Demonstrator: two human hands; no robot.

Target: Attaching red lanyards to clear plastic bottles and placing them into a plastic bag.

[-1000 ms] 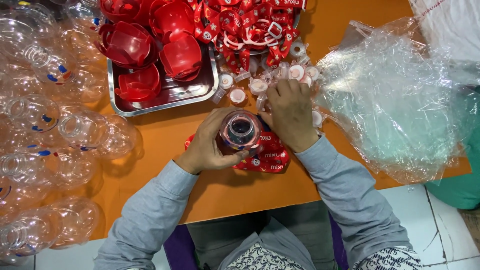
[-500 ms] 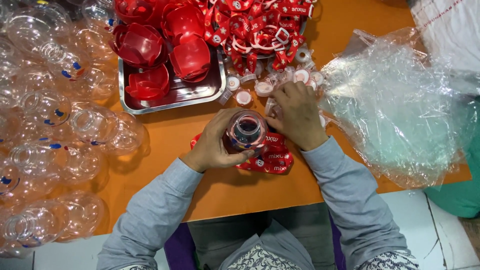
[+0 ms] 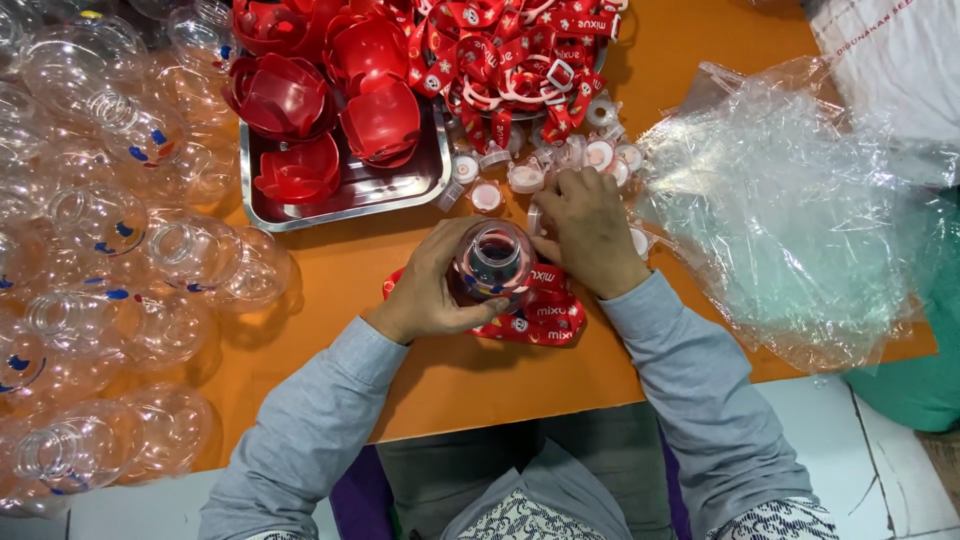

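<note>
**Hands at an orange table, one gripping a clear bottle**

Orange tabletop [image 3: 330, 270] fills most of the frame, its near edge running across the lower part, with pale floor tiles showing in the lower corners. Clear round bottles [image 3: 100, 220] crowd the left side, several cut off by the frame edge. A metal tray [image 3: 400, 190] in the upper centre holds red dome-shaped pieces [image 3: 380, 120]; right of it lies a heap of red printed straps [image 3: 500, 50], cut off at the top. Crumpled clear plastic bags [image 3: 780, 220] cover the right side and hide the table beneath them.

At centre, the left hand [image 3: 430, 290] is wrapped around a clear bottle [image 3: 492, 262], gripping it. The bottle stands upright, its long axis pointing at the camera, open neck upward, so its body is mostly hidden by the fingers. It sits above a few red straps on the table.

The right hand [image 3: 590, 235] lies palm down among small white caps [image 3: 525, 178], just beside the bottle; its fingers are curled, and whether they pinch a cap cannot be made out.
</note>
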